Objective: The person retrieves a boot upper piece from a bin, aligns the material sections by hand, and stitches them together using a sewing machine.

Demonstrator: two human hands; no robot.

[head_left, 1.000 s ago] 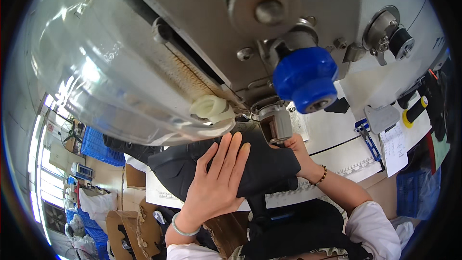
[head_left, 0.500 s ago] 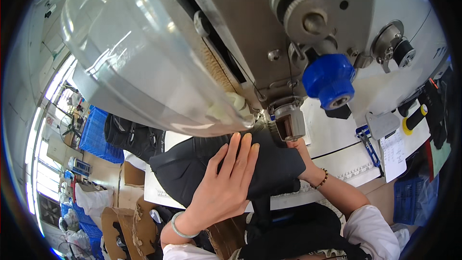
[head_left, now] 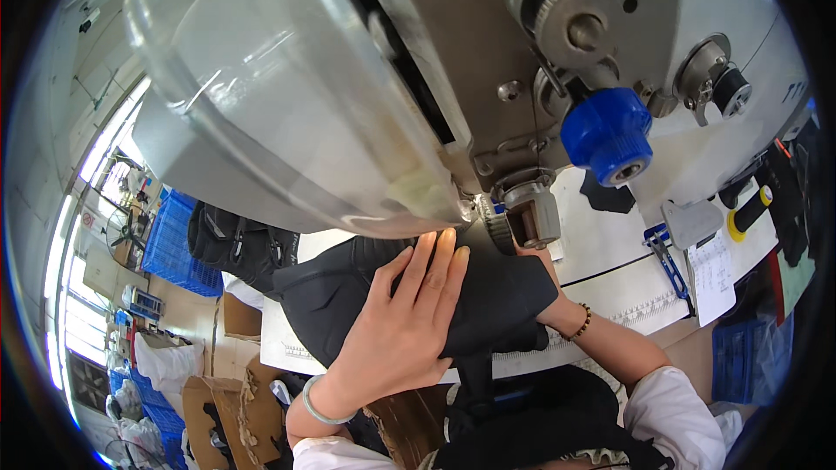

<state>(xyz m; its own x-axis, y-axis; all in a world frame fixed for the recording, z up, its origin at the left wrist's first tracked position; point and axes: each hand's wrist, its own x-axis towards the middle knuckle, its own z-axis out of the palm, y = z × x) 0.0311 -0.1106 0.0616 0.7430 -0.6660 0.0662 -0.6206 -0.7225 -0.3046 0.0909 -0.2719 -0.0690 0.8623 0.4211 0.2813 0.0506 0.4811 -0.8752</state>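
A padded black fabric piece (head_left: 501,300) lies beneath the head of a sewing machine (head_left: 470,35), close to the presser and needle area. My left hand (head_left: 396,322) rests palm down on it, fingers stretched forward and fingertips near the lower end of a clear plastic guard (head_left: 287,113). No object is within that hand. At the far right side of the fabric is my right hand (head_left: 550,292); its fingers disappear behind the fabric and a small metal housing (head_left: 533,218), so their grip is hidden. The exact needle point is also hidden.
A blue knob (head_left: 607,135) juts from the machine. On the white table at right are a blue-handled tool (head_left: 666,265), a paper sheet (head_left: 712,278) and a black-and-yellow spool (head_left: 751,213). Black bags (head_left: 235,239), a blue crate (head_left: 178,244) and cardboard boxes (head_left: 231,418) stand at left.
The machine head appears slightly farther right in the picture, as the view has shifted. The guard's clear edge has shifted too. Both hands keep nearly the same place on the fabric.
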